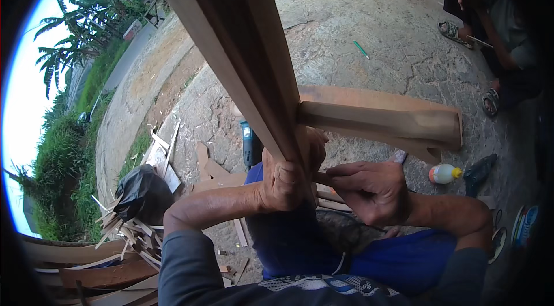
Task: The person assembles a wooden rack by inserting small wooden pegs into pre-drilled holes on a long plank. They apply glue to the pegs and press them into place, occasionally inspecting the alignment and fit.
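A long wooden beam (231, 46) with a dark face rises from my hands to the top of the view. From its lower part a rounded wooden crosspiece (381, 116) juts right, and a wide curved board (358, 96) lies behind that. My left hand (285, 183) is closed around the beam's lower end. Just right of it is my right hand (374, 191), its thumb and fingers pinched together against the wood's lower edge. Whatever lies between those fingers is too hidden to name. My legs in blue trousers (398, 257) are below.
A teal power tool (249, 143) stands left of my knee. Wood scraps surround a black bag (142, 193) at left. Rightward are a white bottle (443, 174) with a yellow cap, a tin (524, 226) and a seated person (496, 23). A green pencil (361, 49) lies on the concrete.
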`<state>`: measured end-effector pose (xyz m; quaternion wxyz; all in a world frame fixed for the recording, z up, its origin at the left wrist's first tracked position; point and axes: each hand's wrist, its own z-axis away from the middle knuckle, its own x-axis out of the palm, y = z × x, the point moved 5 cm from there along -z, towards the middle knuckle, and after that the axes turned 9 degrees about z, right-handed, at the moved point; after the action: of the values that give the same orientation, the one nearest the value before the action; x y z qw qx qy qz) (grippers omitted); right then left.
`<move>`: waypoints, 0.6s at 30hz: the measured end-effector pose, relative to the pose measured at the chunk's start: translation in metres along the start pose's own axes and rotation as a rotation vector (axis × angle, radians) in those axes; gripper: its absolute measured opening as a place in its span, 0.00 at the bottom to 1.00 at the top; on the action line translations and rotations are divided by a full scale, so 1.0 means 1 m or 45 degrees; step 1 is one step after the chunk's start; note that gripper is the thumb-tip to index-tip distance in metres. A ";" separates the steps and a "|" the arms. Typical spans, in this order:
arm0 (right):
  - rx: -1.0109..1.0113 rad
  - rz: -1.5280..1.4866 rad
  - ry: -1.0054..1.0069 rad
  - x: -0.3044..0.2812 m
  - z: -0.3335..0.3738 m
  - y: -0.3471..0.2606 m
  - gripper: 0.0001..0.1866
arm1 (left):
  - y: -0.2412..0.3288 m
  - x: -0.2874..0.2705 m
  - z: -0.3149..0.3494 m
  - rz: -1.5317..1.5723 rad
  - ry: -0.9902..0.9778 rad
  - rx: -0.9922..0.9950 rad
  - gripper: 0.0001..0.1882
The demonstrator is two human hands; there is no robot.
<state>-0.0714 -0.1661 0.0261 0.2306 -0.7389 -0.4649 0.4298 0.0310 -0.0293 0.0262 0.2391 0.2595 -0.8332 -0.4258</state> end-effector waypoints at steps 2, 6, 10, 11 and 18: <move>-0.007 -0.017 0.006 -0.001 -0.002 0.000 0.11 | -0.003 -0.002 -0.001 0.014 -0.014 0.025 0.35; -0.026 0.004 0.026 0.000 -0.005 0.001 0.11 | -0.002 -0.005 -0.007 -0.039 -0.032 0.016 0.35; -0.017 -0.004 0.024 -0.001 -0.005 0.000 0.10 | -0.001 -0.001 -0.006 -0.047 0.034 0.029 0.35; -0.017 -0.007 0.021 -0.002 -0.005 -0.001 0.10 | 0.000 0.001 -0.006 -0.054 0.054 0.026 0.36; -0.049 -0.008 -0.011 -0.006 -0.011 -0.006 0.11 | 0.003 0.002 -0.011 -0.018 0.091 0.025 0.35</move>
<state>-0.0659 -0.1681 0.0388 0.2157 -0.7398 -0.4764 0.4234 0.0359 -0.0353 0.0352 0.2631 0.2829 -0.8264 -0.4096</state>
